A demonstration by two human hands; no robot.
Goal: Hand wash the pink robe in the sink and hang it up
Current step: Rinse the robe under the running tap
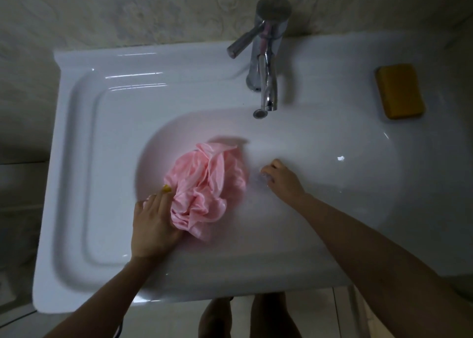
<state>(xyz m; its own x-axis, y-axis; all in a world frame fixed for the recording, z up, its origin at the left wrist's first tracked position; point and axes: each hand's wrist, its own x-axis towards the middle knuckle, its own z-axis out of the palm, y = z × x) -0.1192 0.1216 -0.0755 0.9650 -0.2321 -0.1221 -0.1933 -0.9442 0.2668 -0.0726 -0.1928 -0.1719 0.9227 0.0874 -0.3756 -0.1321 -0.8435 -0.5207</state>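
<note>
Two hands in a glossy white sink (128, 63), one on each side of the pink robe (204, 186).

The left hand (153, 225) lies with its fingers straight and close together against the robe's left edge, the thumb hidden by cloth; a yellow speck (167, 188) at the fingertips is too small to name. Just right of those fingers the robe sits in the basin as a thin, crumpled, finely ribbed heap. Just clear of the cloth, the right hand (281, 179) bends its fingers down to the wet porcelain; blur hides whether they pinch anything. Beyond those fingertips stands a chrome tap (266, 63); well to their right a rounded ochre soap bar (399, 94) lies on the ledge.
</note>
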